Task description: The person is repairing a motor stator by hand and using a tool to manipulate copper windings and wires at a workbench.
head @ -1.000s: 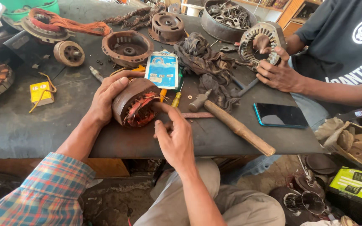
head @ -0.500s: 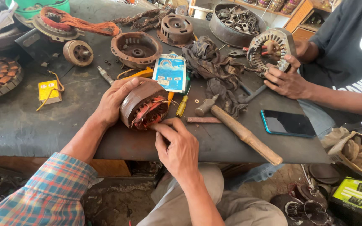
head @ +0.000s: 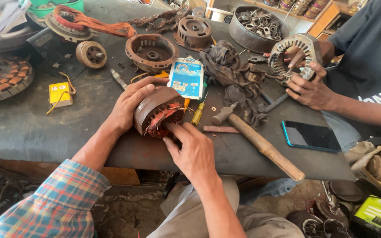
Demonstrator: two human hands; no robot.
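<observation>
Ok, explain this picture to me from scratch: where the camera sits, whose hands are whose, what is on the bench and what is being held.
The camera is worn on a person's head and looks down at a dark workbench. The two bare hands coming in from the bottom belong to that person. The left hand grips a rusty round motor stator from the side. The right hand has its fingertips at the reddish copper windings on the stator's open face.

The other hands, at the right, belong to a second person in a dark shirt, who holds another stator ring.

On the bench lie a hammer with a wooden handle, a yellow-handled screwdriver, a dark rag, a phone, a blue-and-white packet and several motor housings.
</observation>
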